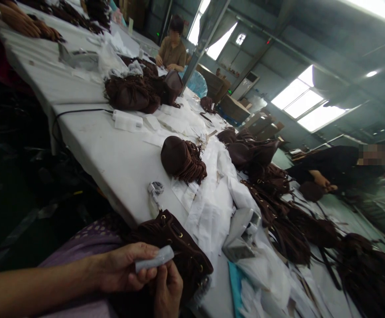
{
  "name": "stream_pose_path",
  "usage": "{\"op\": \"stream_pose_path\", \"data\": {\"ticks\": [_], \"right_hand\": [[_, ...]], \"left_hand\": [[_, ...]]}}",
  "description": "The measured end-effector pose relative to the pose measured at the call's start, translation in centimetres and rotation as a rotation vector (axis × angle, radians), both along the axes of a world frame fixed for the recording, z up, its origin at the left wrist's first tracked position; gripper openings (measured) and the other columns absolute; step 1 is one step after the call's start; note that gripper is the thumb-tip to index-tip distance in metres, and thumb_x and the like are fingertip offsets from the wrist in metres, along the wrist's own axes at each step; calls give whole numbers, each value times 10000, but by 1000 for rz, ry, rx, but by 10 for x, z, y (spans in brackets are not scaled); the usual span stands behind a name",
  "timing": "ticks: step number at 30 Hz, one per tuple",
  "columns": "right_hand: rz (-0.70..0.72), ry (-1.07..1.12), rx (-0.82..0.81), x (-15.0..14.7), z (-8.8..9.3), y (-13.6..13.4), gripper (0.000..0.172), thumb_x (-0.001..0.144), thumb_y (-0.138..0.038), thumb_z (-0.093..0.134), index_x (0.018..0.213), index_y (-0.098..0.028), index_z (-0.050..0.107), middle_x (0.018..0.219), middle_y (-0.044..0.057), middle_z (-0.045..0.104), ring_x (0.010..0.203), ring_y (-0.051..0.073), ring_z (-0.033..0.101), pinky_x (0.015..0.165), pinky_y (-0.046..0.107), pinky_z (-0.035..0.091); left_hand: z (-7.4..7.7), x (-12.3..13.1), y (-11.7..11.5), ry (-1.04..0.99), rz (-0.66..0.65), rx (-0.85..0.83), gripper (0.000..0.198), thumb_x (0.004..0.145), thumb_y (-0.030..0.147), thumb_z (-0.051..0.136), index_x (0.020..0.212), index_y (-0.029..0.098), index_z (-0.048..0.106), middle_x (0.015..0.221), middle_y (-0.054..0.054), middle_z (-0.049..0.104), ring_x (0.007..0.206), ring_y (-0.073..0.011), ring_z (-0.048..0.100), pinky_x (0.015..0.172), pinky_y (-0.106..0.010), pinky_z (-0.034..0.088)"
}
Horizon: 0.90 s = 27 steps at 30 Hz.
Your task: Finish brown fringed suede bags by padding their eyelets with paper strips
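In the head view, my left hand (126, 267) is closed around a small pale piece of wrapping (155, 259), perhaps thin paper or foam. My right hand (169, 289) pinches the same piece at its lower right end. Just behind both hands, a dark brown bag (172, 232) with gold eyelets rests at the table edge over my lap. A plastic-wrapped metal piece (156, 189) on a strap lies at the bag's far side. Crumpled grey stuffing (201, 289) shows beside the bag.
The white table (99, 150) holds a fringed brown bag (175, 157), a white power strip (127, 120) and loose white sheets (212, 216). Brown bags (291, 225) pile along the right. Co-workers stand or sit around: one person (173, 48) at the far end.
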State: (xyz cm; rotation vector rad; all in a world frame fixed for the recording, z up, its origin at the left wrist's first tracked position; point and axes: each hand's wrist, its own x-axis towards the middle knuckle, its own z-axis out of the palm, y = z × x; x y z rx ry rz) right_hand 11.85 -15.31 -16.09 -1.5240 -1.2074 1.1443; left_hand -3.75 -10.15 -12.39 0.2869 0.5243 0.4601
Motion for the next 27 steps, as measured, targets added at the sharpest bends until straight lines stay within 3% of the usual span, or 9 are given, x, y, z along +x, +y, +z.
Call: {"op": "stream_pose_path", "data": {"ticks": [2,5,9,12,15,19,23,27], "right_hand": [[-12,7,-17,-1,1,1,408,853,-542,511,855,-174,686,680,26,641,603,160,559,501,224,428],[-8,39,-48,-2,0,1,372,850,-512,540,898,-174,686,690,20,646,621,154,554,540,225,438],[-126,158,-60,0,-1,-2,422,850,-549,513,748,-163,649,545,-15,525,478,107,427,433,214,350],[-178,262,-52,-1,1,-2,438,846,-567,508,665,-173,573,482,-52,421,434,80,327,407,207,277],[-124,285,-106,-5,5,0,412,813,-563,572,720,-162,583,482,-76,384,430,59,269,402,193,231],[-184,274,-111,-9,7,6,399,804,-549,598,758,-152,606,560,-49,460,474,65,329,428,189,295],[-217,200,-90,-13,7,6,433,799,-567,594,648,-164,555,500,-70,388,453,62,297,402,185,266],[-202,131,-92,-16,12,6,464,780,-599,594,622,-164,546,494,-60,422,444,64,340,406,186,292]], "left_hand": [[0,-2,2,-6,-18,-6,203,823,337,623,855,138,603,621,7,560,456,-40,410,392,-135,221],[-6,-2,4,-19,-37,138,282,820,362,625,997,150,571,610,7,582,421,-48,410,376,-146,227],[-15,2,3,145,19,483,499,830,457,601,1197,154,448,667,8,607,453,-81,488,396,-168,316],[-12,1,2,360,48,783,435,870,421,557,1212,192,416,748,18,612,556,-100,540,496,-196,397],[-8,-2,2,491,59,920,362,883,354,537,1199,224,419,765,35,612,603,-104,532,550,-206,398],[-17,-3,-2,364,67,669,403,768,301,670,1093,205,451,769,38,611,624,-107,541,536,-195,394],[-31,-2,-12,235,123,376,357,772,413,674,958,156,511,798,-17,637,661,-117,591,573,-212,445],[-28,-2,-17,298,176,379,409,751,481,684,915,132,551,704,-20,640,587,-116,590,526,-209,454]]}}
